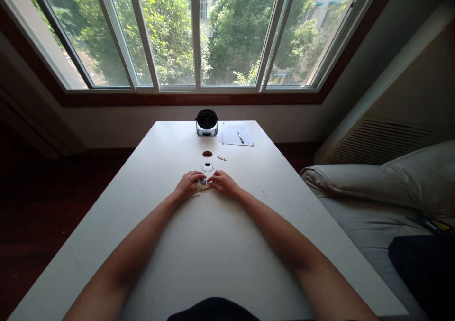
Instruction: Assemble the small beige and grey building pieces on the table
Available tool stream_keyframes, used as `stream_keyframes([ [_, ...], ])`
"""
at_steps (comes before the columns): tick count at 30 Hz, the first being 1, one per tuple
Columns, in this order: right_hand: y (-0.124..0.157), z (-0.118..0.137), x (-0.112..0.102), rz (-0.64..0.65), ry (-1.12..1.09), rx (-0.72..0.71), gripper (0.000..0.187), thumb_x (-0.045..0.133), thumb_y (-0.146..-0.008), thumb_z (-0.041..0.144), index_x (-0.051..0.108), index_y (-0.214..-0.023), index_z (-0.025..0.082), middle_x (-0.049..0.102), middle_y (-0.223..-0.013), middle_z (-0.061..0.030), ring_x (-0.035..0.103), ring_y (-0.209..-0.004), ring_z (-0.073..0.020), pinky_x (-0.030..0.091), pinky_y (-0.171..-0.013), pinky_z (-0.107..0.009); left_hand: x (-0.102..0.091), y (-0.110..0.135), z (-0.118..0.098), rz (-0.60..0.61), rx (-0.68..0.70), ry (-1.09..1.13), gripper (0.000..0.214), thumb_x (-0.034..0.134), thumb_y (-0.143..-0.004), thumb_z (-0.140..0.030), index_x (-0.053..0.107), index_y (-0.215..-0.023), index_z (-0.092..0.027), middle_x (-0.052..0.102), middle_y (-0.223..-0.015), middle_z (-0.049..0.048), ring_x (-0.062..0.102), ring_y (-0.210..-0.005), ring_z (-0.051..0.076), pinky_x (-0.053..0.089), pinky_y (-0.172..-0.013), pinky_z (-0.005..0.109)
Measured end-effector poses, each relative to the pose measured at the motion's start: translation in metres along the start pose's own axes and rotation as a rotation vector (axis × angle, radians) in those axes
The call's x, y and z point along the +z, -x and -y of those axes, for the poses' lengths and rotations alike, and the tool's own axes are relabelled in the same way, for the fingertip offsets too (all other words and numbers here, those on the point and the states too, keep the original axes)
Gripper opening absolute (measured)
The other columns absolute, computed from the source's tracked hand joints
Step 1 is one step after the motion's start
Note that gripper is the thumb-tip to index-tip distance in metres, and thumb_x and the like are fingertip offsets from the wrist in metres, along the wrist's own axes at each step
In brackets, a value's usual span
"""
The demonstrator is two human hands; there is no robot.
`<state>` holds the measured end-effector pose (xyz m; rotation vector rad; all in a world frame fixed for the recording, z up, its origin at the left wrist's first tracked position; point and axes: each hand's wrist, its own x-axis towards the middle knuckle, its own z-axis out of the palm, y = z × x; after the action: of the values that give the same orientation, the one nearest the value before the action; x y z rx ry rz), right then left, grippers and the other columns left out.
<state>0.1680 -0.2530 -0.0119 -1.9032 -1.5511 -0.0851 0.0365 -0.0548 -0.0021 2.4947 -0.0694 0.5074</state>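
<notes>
Both my hands rest on the white table (213, 245), meeting near its middle. My left hand (187, 184) and my right hand (223, 183) have their fingers curled and pinched around a small flat tan and dark piece (203, 186) lying between them. Another small tan bit (195, 195) lies under my left hand's edge. Just beyond my fingers sits a small white ring-shaped cap (208, 167). Further back there is a round hole (207, 153) in the table and a short tan stick (222, 158).
A small black desk fan (206, 122) stands at the table's far edge, beside a sheet of paper (236, 134) with a pen (241, 137) on it. A wide window runs behind. A bed with grey bedding (384, 188) lies to the right.
</notes>
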Motion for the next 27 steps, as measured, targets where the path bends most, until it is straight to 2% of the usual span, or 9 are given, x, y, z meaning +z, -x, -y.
stream_keyframes([
  [5, 0.003, 0.009, -0.009, 0.041, 0.011, -0.071, 0.024, 0.074, -0.086, 0.032, 0.072, -0.109, 0.028, 0.062, -0.101, -0.0059, 0.054, -0.096, -0.0215, 0.045, -0.088, -0.035, -0.002, 0.0, 0.0, 0.012, 0.002, 0.017, 0.035, 0.048, -0.086, -0.01, 0.076, -0.098, -0.027, 0.071, -0.116, 0.0014, 0.06, -0.113, 0.021, 0.045, -0.104, 0.037],
  [10, 0.004, 0.014, -0.009, 0.052, 0.054, -0.092, 0.014, 0.073, -0.086, 0.029, 0.072, -0.1, 0.026, 0.062, -0.101, -0.0058, 0.054, -0.096, -0.0212, 0.045, -0.088, -0.035, -0.007, 0.0, -0.003, -0.005, -0.025, 0.035, 0.035, 0.047, -0.084, -0.009, 0.075, -0.095, -0.025, 0.073, -0.106, 0.0025, 0.062, -0.105, 0.02, 0.047, -0.1, 0.036],
  [13, 0.005, 0.013, -0.008, 0.031, 0.074, -0.084, 0.012, 0.07, -0.087, 0.025, 0.071, -0.099, 0.024, 0.063, -0.101, -0.0061, 0.054, -0.095, -0.021, 0.046, -0.088, -0.035, -0.008, 0.0, -0.002, 0.028, 0.007, 0.038, 0.038, 0.047, -0.083, -0.009, 0.075, -0.102, -0.027, 0.072, -0.113, 0.002, 0.06, -0.11, 0.02, 0.045, -0.103, 0.037],
  [17, 0.006, 0.015, -0.009, 0.012, 0.125, -0.084, 0.015, 0.068, -0.088, 0.024, 0.069, -0.103, 0.023, 0.063, -0.102, -0.0071, 0.054, -0.097, -0.0217, 0.046, -0.089, -0.036, -0.007, 0.001, -0.001, 0.062, 0.039, 0.031, 0.034, 0.049, -0.082, -0.01, 0.077, -0.089, -0.027, 0.071, -0.117, 0.001, 0.059, -0.113, 0.021, 0.043, -0.105, 0.037],
  [24, 0.002, 0.038, -0.004, 0.063, 0.212, -0.201, 0.031, 0.063, -0.093, 0.025, 0.065, -0.123, 0.029, 0.063, -0.114, -0.0078, 0.052, -0.106, -0.0229, 0.042, -0.093, -0.038, -0.011, 0.0, 0.001, -0.043, -0.104, -0.012, 0.031, 0.046, -0.082, -0.011, 0.074, -0.085, -0.024, 0.073, -0.097, 0.0027, 0.061, -0.097, 0.02, 0.047, -0.093, 0.035],
  [27, 0.003, 0.049, -0.001, 0.101, 0.247, -0.263, 0.033, 0.061, -0.093, 0.023, 0.064, -0.125, 0.031, 0.061, -0.12, -0.0077, 0.05, -0.112, -0.0242, 0.04, -0.096, -0.04, -0.012, 0.0, 0.003, -0.055, -0.127, -0.033, 0.031, 0.045, -0.083, -0.012, 0.074, -0.084, -0.023, 0.073, -0.093, 0.003, 0.061, -0.094, 0.02, 0.048, -0.09, 0.034],
])
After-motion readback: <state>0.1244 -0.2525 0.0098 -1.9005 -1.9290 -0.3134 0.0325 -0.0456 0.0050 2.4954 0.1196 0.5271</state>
